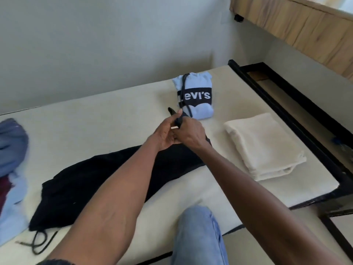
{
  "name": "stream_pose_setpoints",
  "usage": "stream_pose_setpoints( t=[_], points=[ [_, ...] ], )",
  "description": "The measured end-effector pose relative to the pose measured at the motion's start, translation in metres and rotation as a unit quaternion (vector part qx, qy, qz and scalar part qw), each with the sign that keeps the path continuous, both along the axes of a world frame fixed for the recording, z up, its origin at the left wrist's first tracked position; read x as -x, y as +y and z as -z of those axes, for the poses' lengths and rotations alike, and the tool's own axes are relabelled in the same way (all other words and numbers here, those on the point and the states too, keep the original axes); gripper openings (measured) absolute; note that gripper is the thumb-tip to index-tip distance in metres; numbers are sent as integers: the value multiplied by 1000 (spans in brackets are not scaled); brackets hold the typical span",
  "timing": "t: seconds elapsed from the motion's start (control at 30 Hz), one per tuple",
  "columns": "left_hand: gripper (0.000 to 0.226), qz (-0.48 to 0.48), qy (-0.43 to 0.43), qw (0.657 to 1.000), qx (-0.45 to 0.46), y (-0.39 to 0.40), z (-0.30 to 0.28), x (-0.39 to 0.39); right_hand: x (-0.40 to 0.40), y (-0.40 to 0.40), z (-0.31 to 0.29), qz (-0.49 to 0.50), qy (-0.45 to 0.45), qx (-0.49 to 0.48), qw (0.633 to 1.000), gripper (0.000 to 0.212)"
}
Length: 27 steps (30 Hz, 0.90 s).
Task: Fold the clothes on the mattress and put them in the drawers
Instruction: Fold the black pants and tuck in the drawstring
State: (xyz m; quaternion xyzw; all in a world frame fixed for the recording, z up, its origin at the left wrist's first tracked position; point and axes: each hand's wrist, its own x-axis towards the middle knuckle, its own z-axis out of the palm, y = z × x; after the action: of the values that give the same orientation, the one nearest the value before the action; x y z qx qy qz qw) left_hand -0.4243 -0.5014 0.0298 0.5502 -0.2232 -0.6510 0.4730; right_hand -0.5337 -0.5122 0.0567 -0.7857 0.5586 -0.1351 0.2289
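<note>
Black trousers (91, 180) lie stretched across the cream mattress (118, 119), drawstring end near the front left. At their far end my left hand (166, 134) and my right hand (191, 134) meet, both pinching the black hem, a bit of which sticks up between the fingers. A folded light-blue hoodie (198, 100) with a black logo band sits just beyond my hands. To the right of them lies a folded cream garment (263, 146).
A heap of unfolded blue, light-blue and maroon clothes (11, 169) lies at the left edge. A black bed frame (286, 115) borders the mattress on the right. A wooden unit (305, 29) is at the top right. My knee in blue jeans (198, 234) rests on the mattress front.
</note>
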Motion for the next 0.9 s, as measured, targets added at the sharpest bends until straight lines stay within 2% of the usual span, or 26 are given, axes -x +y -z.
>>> stream_pose_setpoints(
  t=[0.07, 0.13, 0.17, 0.2, 0.23, 0.3, 0.33, 0.4, 0.5, 0.57, 0.67, 0.73, 0.8, 0.87, 0.9],
  points=[
    [36, 12, -61, 997, -43, 29, 0, -42, -29, 24, -1, -78, -36, -107, 991, 12],
    [17, 2, -124, 987, -97, 57, 10, -78, -46, 40, 2, -124, -116, -266, 949, 16],
    [15, -29, -145, 981, -121, 69, 20, -93, -49, 44, 8, -117, -156, -307, 932, 16],
    [19, -79, -156, 975, -139, 84, 30, -110, -56, 48, 16, -97, -176, -295, 934, 16],
    [25, -122, -151, 970, -148, 94, 40, -121, -57, 47, 28, -71, -152, -236, 957, 18],
    [29, -180, -153, 959, -158, 117, 56, -137, -56, 46, 56, -54, -10, -128, 990, 18],
    [28, -190, -174, 952, -164, 125, 63, -142, -53, 47, 72, -57, 52, -119, 990, 21],
    [30, -199, -215, 942, -163, 140, 77, -147, -50, 52, 100, -85, 131, -160, 975, 36],
    [44, -197, -258, 934, -150, 151, 96, -147, -53, 63, 129, -122, 175, -133, 968, 46],
    [53, -168, -222, 950, -141, 155, 106, -148, -57, 74, 142, -121, 193, -87, 970, 54],
    [37, -174, -216, 952, -134, 160, 114, -154, -55, 83, 156, -104, 186, -64, 975, 53],
    [40, -219, -268, 926, -152, 161, 120, -155, -49, 82, 156, -70, 74, -31, 994, 46],
    [46, -237, -356, 881, -203, 161, 116, -145, -44, 77, 146, 35, -60, 11, 998, 44],
    [51, -240, -509, 799, -214, 155, 111, -130, -39, 67, 135, 194, -96, 1, 976, 31],
    [49, -238, -582, 757, -180, 149, 108, -124, -33, 60, 135, 287, -100, -30, 952, 26]
  ],
)
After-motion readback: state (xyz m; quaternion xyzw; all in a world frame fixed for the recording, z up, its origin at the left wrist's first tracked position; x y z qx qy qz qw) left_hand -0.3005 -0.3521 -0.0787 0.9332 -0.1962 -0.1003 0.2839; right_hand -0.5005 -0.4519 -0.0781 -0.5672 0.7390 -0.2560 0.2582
